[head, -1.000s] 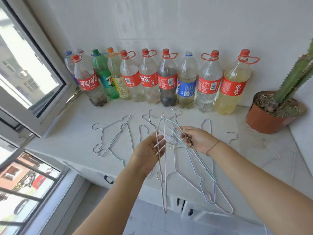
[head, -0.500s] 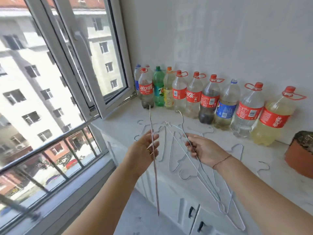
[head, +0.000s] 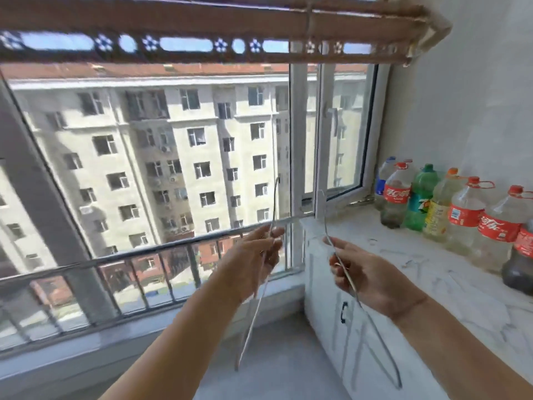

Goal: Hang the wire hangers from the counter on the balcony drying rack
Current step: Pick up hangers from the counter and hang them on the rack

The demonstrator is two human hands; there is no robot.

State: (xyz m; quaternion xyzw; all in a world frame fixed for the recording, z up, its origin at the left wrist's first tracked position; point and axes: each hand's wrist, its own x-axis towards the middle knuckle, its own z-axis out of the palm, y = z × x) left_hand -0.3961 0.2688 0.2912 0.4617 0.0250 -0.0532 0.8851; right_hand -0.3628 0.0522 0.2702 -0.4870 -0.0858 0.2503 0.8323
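Observation:
My left hand (head: pixel 256 259) grips a thin wire hanger (head: pixel 253 310) near its neck; its hook points up in front of the window and its body hangs down edge-on. My right hand (head: pixel 366 272) pinches more wire hangers (head: pixel 375 330), which trail down past the counter front. The drying rack (head: pixel 202 33), a brown bar with cut-out holes, runs across the top of the view, well above both hands. A few faint hangers (head: pixel 415 258) lie on the white counter (head: pixel 461 287) to the right.
A row of several large plastic bottles (head: pixel 458 215) stands against the wall on the counter. An inward-opened window sash (head: pixel 343 134) stands at the counter's left end. A metal railing (head: pixel 138 255) runs outside the window. White cabinet doors (head: pixel 340 321) sit below the counter.
The view has swung left and up from the counter to the window and rack. Both hands have come away from the counter, each carrying hangers, and sit higher.

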